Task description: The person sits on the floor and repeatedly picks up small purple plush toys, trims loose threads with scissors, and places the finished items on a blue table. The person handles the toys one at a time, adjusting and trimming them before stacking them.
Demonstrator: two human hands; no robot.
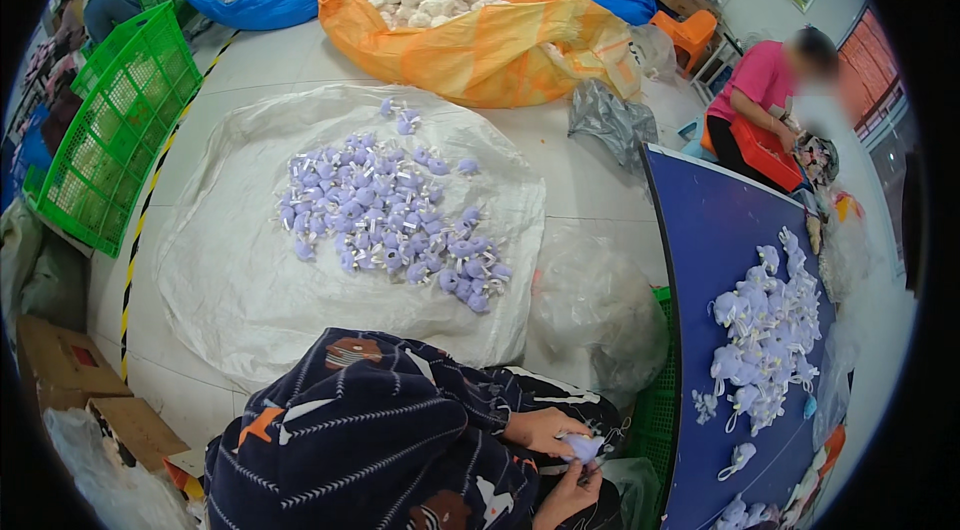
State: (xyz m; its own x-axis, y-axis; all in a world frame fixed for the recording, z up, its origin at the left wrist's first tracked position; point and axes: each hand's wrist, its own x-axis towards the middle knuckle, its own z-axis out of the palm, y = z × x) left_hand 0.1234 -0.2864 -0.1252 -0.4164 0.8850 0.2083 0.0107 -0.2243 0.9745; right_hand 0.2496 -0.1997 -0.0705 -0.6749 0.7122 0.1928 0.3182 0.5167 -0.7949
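I see the left hand [546, 431] gripping a small, rounded, lavender plush piece [581, 447], its fingers closed over one side. The right hand [568, 496] is just below, fingers bent close up against the piece; I cannot tell whether it pinches the plush or something thin at the fingertips. The piece sits between both hands, over the lap, just left of a flat, dark blue surface [690, 240].

On that surface I can make out a heap of lavender plush pieces with pale straps [765, 330], one lying apart at its near end. A green plastic crate [656, 385] stands along the surface's left edge, with a crumpled clear plastic bag [600, 315] beside it.

Ahead of the wearer's navy patterned garment [370, 430], I see a white woven sheet [225, 260] on the floor, bearing a loose pile of small lavender plush pieces [370, 210]. Beyond it stands an open orange-and-yellow sack [440, 60] of white plush. At the far right, a person in a pink shirt [760, 75] sits with a red plastic tray [768, 162] at the lap.
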